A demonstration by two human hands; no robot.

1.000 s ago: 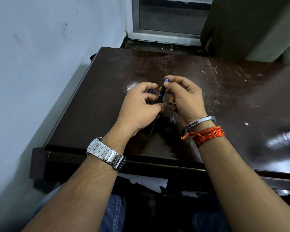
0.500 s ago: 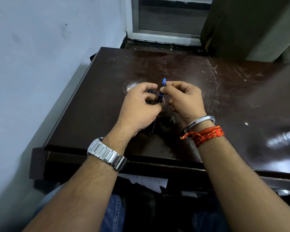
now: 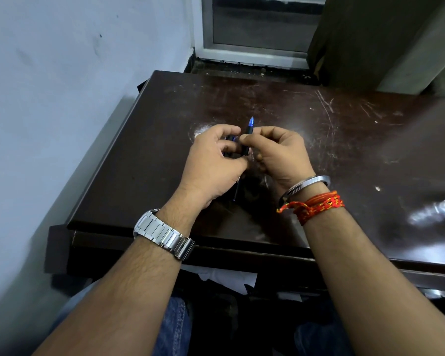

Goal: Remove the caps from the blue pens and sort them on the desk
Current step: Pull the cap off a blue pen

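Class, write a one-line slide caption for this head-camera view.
Both hands, left and right, grip a blue-tipped pen upright above a scratched dark desk.

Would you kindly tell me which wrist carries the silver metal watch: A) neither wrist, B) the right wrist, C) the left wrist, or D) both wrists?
C: the silver watch sits on the left wrist, below the left hand, while the right wrist, below the right hand, carries a metal bangle and red threads.
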